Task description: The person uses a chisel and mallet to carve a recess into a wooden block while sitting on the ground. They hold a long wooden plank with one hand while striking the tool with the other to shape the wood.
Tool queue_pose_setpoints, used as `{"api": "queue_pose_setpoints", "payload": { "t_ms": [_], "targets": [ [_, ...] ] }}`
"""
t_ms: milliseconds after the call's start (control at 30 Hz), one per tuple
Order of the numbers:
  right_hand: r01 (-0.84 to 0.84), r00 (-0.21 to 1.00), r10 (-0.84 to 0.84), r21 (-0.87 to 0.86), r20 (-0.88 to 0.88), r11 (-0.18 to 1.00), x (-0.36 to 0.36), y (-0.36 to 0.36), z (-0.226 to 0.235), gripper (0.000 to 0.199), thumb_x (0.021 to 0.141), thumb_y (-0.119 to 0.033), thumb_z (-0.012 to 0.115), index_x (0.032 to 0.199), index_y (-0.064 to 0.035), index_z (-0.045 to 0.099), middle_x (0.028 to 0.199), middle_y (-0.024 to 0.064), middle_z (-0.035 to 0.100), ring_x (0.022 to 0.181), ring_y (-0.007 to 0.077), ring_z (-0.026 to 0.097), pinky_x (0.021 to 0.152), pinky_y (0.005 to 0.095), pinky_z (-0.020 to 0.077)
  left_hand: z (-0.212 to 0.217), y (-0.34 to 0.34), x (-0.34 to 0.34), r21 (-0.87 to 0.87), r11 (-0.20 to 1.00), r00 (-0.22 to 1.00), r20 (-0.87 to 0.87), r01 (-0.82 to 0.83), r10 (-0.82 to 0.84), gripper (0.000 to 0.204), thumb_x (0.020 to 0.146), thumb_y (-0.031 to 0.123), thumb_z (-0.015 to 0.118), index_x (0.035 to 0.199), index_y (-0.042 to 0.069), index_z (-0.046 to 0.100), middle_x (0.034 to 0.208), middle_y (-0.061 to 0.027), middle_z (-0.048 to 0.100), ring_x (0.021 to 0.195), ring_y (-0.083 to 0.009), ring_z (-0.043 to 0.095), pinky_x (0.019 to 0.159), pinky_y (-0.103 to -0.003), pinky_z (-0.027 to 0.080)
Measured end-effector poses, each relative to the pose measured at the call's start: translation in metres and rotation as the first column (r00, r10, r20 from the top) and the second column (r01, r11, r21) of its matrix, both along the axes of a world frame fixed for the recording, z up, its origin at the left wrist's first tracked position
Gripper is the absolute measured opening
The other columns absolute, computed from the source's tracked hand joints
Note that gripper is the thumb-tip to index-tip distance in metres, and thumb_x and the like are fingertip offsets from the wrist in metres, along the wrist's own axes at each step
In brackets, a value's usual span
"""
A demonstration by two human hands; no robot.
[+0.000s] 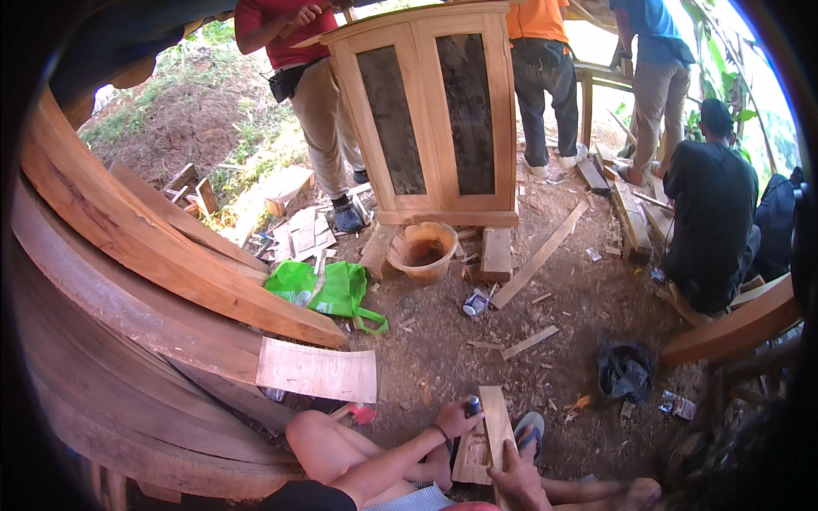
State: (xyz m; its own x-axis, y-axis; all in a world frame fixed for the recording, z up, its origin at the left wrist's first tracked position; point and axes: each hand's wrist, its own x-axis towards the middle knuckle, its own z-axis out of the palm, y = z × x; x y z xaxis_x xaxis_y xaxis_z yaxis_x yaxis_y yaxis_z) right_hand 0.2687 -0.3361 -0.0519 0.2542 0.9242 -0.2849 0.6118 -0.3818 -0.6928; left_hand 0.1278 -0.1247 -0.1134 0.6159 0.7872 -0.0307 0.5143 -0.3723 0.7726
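Low in the picture, my left hand (456,420) is closed around a short tool with a dark, rounded handle (473,405); its lower end is hidden. My right hand (518,479) grips the near part of a narrow, pale wooden strip (496,416), thumb along its face. The strip slants up and away from me, between my hands. Under and left of it lies a wider wooden piece (469,461) with a rough, chipped surface. A sandalled foot (529,433) rests just right of the strip.
Ahead stands a wooden cabinet (422,111) with dark panels, a plastic basin (423,254) before it. Large curved timbers (153,230) fill the left, near a green bag (319,289). A black plastic bag (626,370) lies right. Several people stand or sit around; offcuts litter the dirt floor.
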Motion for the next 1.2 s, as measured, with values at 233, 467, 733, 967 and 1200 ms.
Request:
{"api": "queue_pose_setpoints", "payload": {
  "t_ms": [233, 467, 733, 967, 1200],
  "targets": [
    [0.072, 0.983, -0.098, -0.168, -0.152, 0.983, 0.007, 0.000, -0.003, 0.086, 0.070, -0.044, 0.073, 0.139, -0.0034, 0.042, 0.154, 0.0287, -0.012, 0.144, 0.0456, -0.004, 0.113, 0.0462, 0.0249, -0.014, 0.005, -0.004, -0.125, 0.992, 0.996, -0.084, -0.015, 0.004, 0.040, 0.082, 0.042, 0.071, 0.101, 0.007, 0.068, 0.093, -0.0131, 0.071, 0.088, -0.0263, 0.069, 0.079, -0.036, 0.053],
    [0.023, 0.996, -0.037, -0.187, -0.075, 0.982, 0.007, -0.004, -0.016, 0.084, 0.069, -0.044, 0.074, 0.138, -0.0062, 0.044, 0.153, 0.0318, -0.011, 0.144, 0.0465, -0.006, 0.113, 0.0460, 0.0237, 0.000, 0.003, 0.005, -0.104, 0.995, 0.991, -0.129, 0.011, -0.024, 0.039, 0.083, 0.042, 0.070, 0.101, 0.007, 0.068, 0.093, -0.0126, 0.071, 0.087, -0.0260, 0.069, 0.079, -0.036, 0.053],
    [0.011, 0.999, -0.012, -0.058, -0.030, 0.998, 0.004, 0.004, -0.013, 0.081, 0.068, -0.041, 0.076, 0.135, -0.0051, 0.046, 0.152, 0.0334, -0.010, 0.143, 0.0490, -0.005, 0.116, 0.0453, 0.0167, 0.000, 0.010, -0.002, -0.172, 0.984, 0.994, -0.099, 0.037, -0.055, 0.044, 0.082, 0.045, 0.066, 0.107, 0.008, 0.064, 0.097, -0.0185, 0.068, 0.090, -0.0351, 0.066, 0.080, -0.042, 0.052],
    [0.047, 0.998, -0.064, -0.424, -0.027, 0.905, 0.013, 0.014, 0.006, 0.081, 0.076, -0.045, 0.066, 0.143, -0.0173, 0.032, 0.149, 0.0280, 0.025, 0.110, 0.0449, 0.057, 0.093, 0.0500, 0.0469, -0.041, 0.007, -0.013, -0.151, 0.988, 1.000, 0.018, -0.016, 0.019, 0.041, 0.078, 0.035, 0.071, 0.105, 0.005, 0.062, 0.081, -0.0174, 0.068, 0.075, -0.0333, 0.067, 0.069, -0.042, 0.052],
    [0.234, 0.968, -0.168, -0.441, 0.184, 0.866, 0.021, -0.005, -0.003, 0.081, 0.081, -0.045, 0.060, 0.150, -0.0232, 0.024, 0.114, 0.0313, 0.058, 0.105, 0.0468, 0.059, 0.092, 0.0496, 0.0470, -0.016, 0.000, -0.011, -0.225, 0.972, 0.994, 0.073, -0.060, 0.079, 0.031, 0.081, 0.023, 0.072, 0.099, 0.000, 0.062, 0.088, -0.0186, 0.070, 0.083, -0.0309, 0.069, 0.075, -0.040, 0.054]
  ]
}}
